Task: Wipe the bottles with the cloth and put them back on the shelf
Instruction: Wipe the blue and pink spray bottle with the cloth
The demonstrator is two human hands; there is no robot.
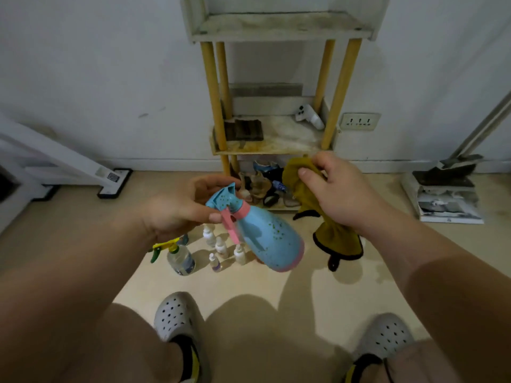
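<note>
Head view: blue spray bottle (265, 241), held in the air by its nozzle head, left hand (177, 208) pinching it; long axis slants down-right, base toward the mustard cloth (338, 241) bunched in the right hand (334, 192) (near, not touching); shelf (276, 150) behind

The blue spray bottle (265, 239) is smooth plastic with a dull sheen, speckled with dark spots; its pink collar and trigger are plastic too. The cloth (338, 241) is soft, matt mustard fabric with a black stitched edge. The shelf (290, 134) has pale, stained, matt boards on round yellow wooden posts (214, 95). The clear spray bottle (181, 258) is glossy see-through plastic. The small bottles (221, 246) look like white plastic. The floor (249, 286) is smooth and faintly glossy. The clogs (174, 313) are matt grey, perforated.
</note>
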